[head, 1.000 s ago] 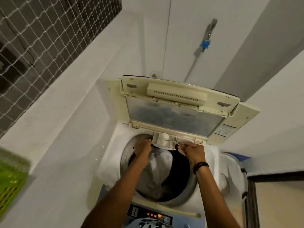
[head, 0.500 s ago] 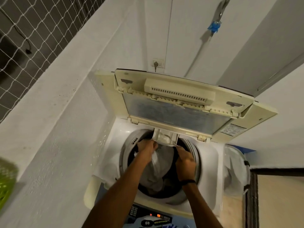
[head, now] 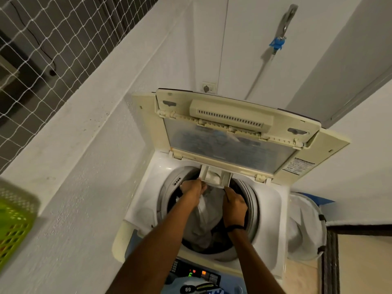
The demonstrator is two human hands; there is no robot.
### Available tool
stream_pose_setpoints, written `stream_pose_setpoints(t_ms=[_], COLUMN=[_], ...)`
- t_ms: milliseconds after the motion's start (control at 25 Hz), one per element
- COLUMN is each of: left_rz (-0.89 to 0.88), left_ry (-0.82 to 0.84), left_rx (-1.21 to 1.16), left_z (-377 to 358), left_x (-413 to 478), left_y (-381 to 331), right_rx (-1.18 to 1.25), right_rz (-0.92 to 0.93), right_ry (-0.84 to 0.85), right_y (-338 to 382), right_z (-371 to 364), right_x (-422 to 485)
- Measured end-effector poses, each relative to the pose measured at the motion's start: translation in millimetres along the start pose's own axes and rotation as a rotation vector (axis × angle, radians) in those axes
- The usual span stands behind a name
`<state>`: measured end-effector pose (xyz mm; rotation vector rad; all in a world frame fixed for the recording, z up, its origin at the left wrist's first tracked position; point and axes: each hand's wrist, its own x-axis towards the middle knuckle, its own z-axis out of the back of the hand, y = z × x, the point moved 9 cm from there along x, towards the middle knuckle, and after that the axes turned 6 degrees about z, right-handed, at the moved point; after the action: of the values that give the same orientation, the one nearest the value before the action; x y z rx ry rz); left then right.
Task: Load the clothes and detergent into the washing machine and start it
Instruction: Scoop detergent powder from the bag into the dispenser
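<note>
We note the left hand [head: 192, 188] and right hand [head: 234, 205], each grip curled on a front corner of the detergent drawer [head: 215, 177] — clothes [head: 203, 221] lie in the drum [head: 252, 200] below, lid [head: 229, 145] raised

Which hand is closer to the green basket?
Left. The left hand is at the back of the drum, well to the right of the basket; the right hand is farther right still.
</note>
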<state>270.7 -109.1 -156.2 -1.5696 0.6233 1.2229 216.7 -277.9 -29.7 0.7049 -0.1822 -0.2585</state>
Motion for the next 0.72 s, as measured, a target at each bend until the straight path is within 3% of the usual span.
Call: stream_pose_setpoints(t_ms=[160,320,440,600,720], left_rz=[-0.038,-0.048,-0.175,-0.473,-0.705], left_ry=[0.013,0.037,0.024,-0.045,-0.074], left_rx=[0.030,0.006,-0.110,-0.045,-0.143], left_z=[1,13,39,99,159], left_x=[-23,-52,-91,-175,-250], left_y=[-7,-14,-37,-74,-100], right_rx=[0.087,0.478,0.818,1.018,1.028], right_rz=[-0.119,-0.428,-0.597,-0.584,-0.451], right_ry=[0.002,-0.038,0.061,0.229,0.484], right_y=[-8,-28,-22,41,118], right_z=[2,8,-5,-13,-17], right_x=[-2,-8,-14,-16,-18])
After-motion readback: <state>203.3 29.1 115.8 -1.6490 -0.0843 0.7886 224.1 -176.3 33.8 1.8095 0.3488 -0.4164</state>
